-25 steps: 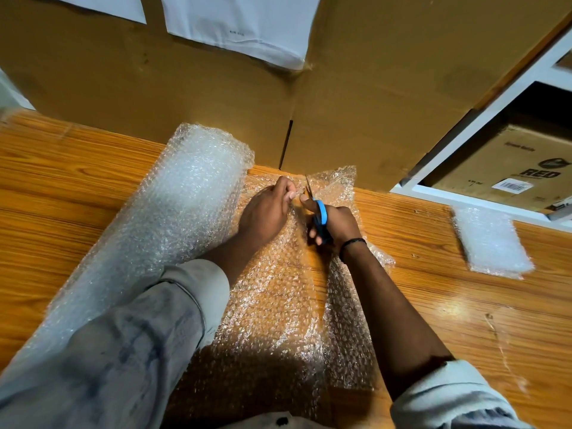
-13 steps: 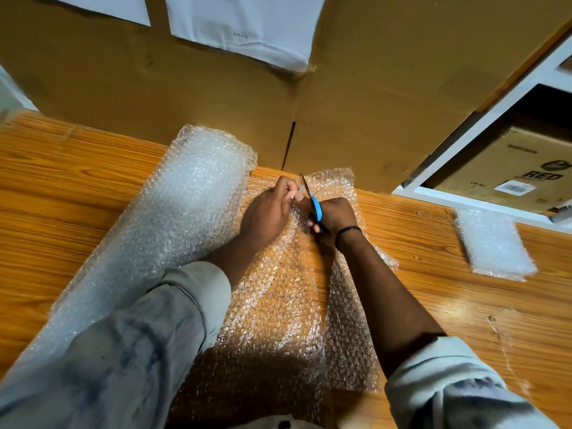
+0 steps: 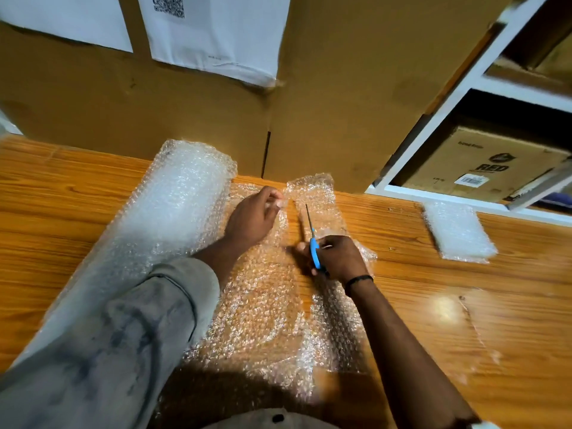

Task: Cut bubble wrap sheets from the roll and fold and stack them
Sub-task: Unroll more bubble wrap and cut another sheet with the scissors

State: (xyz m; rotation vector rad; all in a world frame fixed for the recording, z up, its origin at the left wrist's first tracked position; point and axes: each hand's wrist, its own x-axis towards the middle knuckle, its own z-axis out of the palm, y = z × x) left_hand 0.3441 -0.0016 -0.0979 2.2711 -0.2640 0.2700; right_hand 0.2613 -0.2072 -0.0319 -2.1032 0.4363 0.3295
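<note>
A large bubble wrap roll [image 3: 173,218] lies on the wooden counter [image 3: 464,305], running from the lower left of the frame up toward the centre top. Its loose end is spread flat as a sheet [image 3: 263,305] in the middle of the frame, reaching down to the bottom edge.

A split runs through the wrap from its far edge toward the person. It leaves a narrower strip [image 3: 322,205] on the right side of the sheet, with bare wood showing in the gap at the far end.

The left hand [image 3: 250,221] sits just beside the roll, its fingertips pinching the far corner of the sheet on the left of the split. The right hand [image 3: 337,258] is clenched around the blue handles of the scissors [image 3: 312,243]. The blades look drawn together and point toward the top of the frame, over the inner edge of the strip. A dark wristband [image 3: 359,278] circles that wrist.

At the right of the frame, well apart from the sheet, a small folded stack of bubble wrap [image 3: 458,230] rests on the counter.

A big cardboard box [image 3: 340,88] stands behind the work area with white papers [image 3: 216,32] stuck to it. In the upper right is a white shelf [image 3: 483,72] holding a carton marked RED [image 3: 483,162].
</note>
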